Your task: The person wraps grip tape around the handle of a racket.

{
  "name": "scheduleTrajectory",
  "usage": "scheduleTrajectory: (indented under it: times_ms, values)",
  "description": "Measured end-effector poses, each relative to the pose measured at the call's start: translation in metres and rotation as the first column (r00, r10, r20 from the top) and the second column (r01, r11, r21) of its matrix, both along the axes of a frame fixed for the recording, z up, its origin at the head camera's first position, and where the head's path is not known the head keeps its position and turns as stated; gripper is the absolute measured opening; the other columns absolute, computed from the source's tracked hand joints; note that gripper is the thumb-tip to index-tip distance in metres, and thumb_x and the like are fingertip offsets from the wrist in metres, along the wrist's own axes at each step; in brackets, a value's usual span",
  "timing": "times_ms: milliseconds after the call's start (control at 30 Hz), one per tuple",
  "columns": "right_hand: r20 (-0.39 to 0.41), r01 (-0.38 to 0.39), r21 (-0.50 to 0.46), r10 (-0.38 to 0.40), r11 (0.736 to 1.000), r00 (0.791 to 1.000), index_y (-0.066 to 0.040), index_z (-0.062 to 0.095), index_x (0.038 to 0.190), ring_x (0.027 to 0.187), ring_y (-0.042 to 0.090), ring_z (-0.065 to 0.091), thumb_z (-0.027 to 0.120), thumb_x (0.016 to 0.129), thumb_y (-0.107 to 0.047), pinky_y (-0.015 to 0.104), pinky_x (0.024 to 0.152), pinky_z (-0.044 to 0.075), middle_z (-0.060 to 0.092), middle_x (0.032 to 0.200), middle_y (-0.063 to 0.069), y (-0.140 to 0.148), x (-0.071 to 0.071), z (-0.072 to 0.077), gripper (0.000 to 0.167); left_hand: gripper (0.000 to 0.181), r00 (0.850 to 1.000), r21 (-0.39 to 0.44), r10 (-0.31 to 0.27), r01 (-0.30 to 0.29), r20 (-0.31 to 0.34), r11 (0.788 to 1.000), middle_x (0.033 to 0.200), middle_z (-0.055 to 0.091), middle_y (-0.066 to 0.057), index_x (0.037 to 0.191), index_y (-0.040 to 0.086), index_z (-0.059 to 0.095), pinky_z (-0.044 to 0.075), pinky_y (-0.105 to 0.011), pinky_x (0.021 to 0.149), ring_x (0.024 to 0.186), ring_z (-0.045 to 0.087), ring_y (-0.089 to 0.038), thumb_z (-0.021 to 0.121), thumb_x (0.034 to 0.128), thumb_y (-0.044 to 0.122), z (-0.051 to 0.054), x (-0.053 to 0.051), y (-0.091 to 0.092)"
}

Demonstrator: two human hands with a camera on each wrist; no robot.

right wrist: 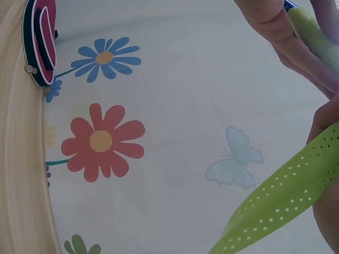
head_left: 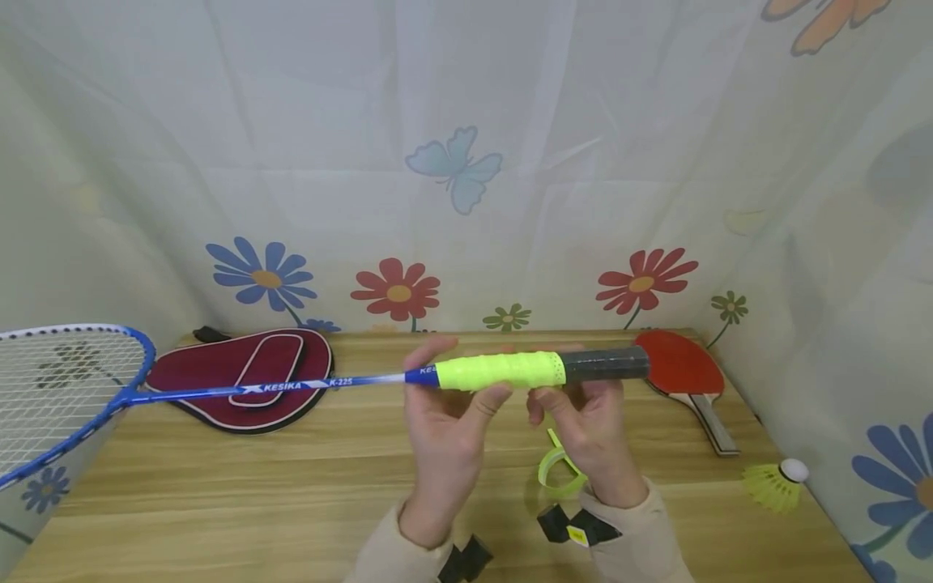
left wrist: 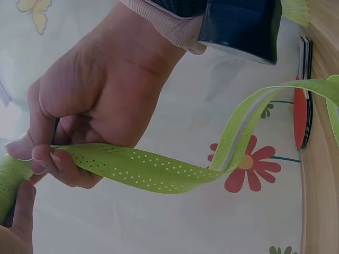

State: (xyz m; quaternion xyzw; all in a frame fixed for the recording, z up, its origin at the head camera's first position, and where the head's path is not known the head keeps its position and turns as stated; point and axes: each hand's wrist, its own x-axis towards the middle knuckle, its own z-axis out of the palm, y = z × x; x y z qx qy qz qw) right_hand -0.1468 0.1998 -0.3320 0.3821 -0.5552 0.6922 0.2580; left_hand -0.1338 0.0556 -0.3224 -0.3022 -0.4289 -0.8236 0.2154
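A blue and white badminton racket (head_left: pixel 291 386) is held level, its strung head at the far left. My left hand (head_left: pixel 445 441) grips it where the shaft meets the handle, with the thumb on the front. Bright yellow-green perforated overgrip tape (head_left: pixel 503 371) covers the left part of the handle; the black right part is bare. My right hand (head_left: pixel 594 433) is just below the edge of the wrapping. In the left wrist view, that right hand (left wrist: pixel 106 95) pinches the tape (left wrist: pixel 132 168) close to the handle. A loose twisted length trails away from the fingers.
On the wooden table (head_left: pixel 277 502) lie a maroon paddle case (head_left: pixel 197 380) at back left and a red table tennis paddle (head_left: pixel 685 364) at back right. A yellow shuttlecock (head_left: pixel 774 486) sits near the right edge. Behind hangs a flowered curtain (head_left: pixel 554 202).
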Motion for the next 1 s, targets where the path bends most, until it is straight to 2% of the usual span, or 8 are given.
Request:
scheduleTrajectory:
  times_ms: [167, 367, 500, 600, 733, 900, 1000]
  values:
    - [0.001, 0.041, -0.009, -0.041, 0.999, 0.999, 0.013, 0.055, 0.101, 0.051, 0.016, 0.055, 0.071, 0.088, -0.009, 0.024, 0.043, 0.05, 0.061, 0.076, 0.007, -0.0015, -0.0008, 0.0, 0.03, 0.052, 0.998, 0.001, 0.039, -0.039, 0.048, 0.999, 0.098, 0.063, -0.008, 0.122, 0.002, 0.042, 0.058, -0.028, 0.078, 0.093, 0.066, -0.023, 0.076, 0.0833, 0.007, -0.0004, 0.0003, 0.0]
    - [0.005, 0.042, 0.008, -0.042, 0.999, 0.999, 0.013, 0.053, 0.105, 0.052, 0.016, 0.054, 0.069, 0.089, -0.008, 0.024, 0.044, 0.05, 0.059, 0.075, 0.008, -0.0005, -0.0001, 0.0003, 0.03, 0.048, 0.999, 0.024, 0.032, -0.033, 0.035, 0.999, 0.1, 0.061, -0.008, 0.117, 0.005, 0.044, 0.059, -0.035, 0.082, 0.097, 0.067, -0.028, 0.077, 0.0824, 0.006, -0.0015, -0.0007, 0.0002]
    - [0.005, 0.041, 0.018, -0.041, 0.999, 0.999, 0.013, 0.052, 0.105, 0.053, 0.016, 0.055, 0.068, 0.09, -0.006, 0.024, 0.045, 0.051, 0.059, 0.076, 0.008, 0.0007, -0.0008, 0.0004, 0.029, 0.046, 0.996, 0.007, 0.061, -0.062, 0.059, 0.998, 0.098, 0.06, -0.008, 0.112, 0.006, 0.045, 0.059, -0.035, 0.08, 0.092, 0.066, -0.024, 0.079, 0.081, 0.01, -0.0006, -0.0007, 0.0007]
    - [0.009, 0.067, 0.027, -0.067, 0.997, 0.998, 0.012, 0.054, 0.101, 0.053, 0.016, 0.056, 0.07, 0.088, -0.007, 0.024, 0.046, 0.052, 0.059, 0.077, 0.007, 0.0014, -0.0014, 0.0003, 0.029, 0.047, 0.994, -0.004, 0.072, -0.072, 0.084, 0.997, 0.096, 0.06, -0.009, 0.111, 0.001, 0.044, 0.06, -0.038, 0.077, 0.087, 0.066, -0.024, 0.079, 0.0811, 0.01, 0.0002, -0.0005, 0.0007]
    - [0.02, 0.099, 0.043, -0.1, 0.994, 0.995, 0.01, 0.055, 0.098, 0.053, 0.016, 0.056, 0.071, 0.087, -0.008, 0.024, 0.046, 0.052, 0.059, 0.077, 0.006, 0.002, -0.0017, -0.0001, 0.027, 0.054, 0.993, -0.001, 0.065, -0.065, 0.095, 0.998, 0.095, 0.059, -0.011, 0.11, -0.011, 0.035, 0.061, -0.046, 0.073, 0.083, 0.067, -0.026, 0.077, 0.0823, 0.008, 0.0007, -0.0007, -0.0002]
    - [0.013, 0.102, 0.069, -0.103, 0.992, 0.995, 0.011, 0.055, 0.098, 0.055, 0.017, 0.056, 0.067, 0.087, 0.004, 0.025, 0.049, 0.053, 0.059, 0.077, 0.01, 0.0028, -0.0007, -0.0005, 0.018, 0.058, 0.994, 0.0, 0.055, -0.056, 0.093, 0.998, 0.094, 0.059, -0.011, 0.11, -0.016, 0.031, 0.06, -0.048, 0.072, 0.081, 0.068, -0.026, 0.077, 0.0825, 0.007, 0.0007, -0.0012, -0.0012]
    - [0.006, 0.106, 0.087, -0.107, 0.991, 0.994, 0.01, 0.055, 0.097, 0.056, 0.017, 0.055, 0.065, 0.088, 0.006, 0.025, 0.049, 0.052, 0.058, 0.074, 0.01, 0.0039, -0.0004, -0.0003, 0.014, 0.056, 0.995, -0.003, 0.051, -0.051, 0.089, 0.999, 0.093, 0.059, -0.011, 0.109, -0.015, 0.032, 0.06, -0.049, 0.07, 0.08, 0.067, -0.026, 0.076, 0.0833, 0.006, 0.0002, -0.0013, -0.0012]
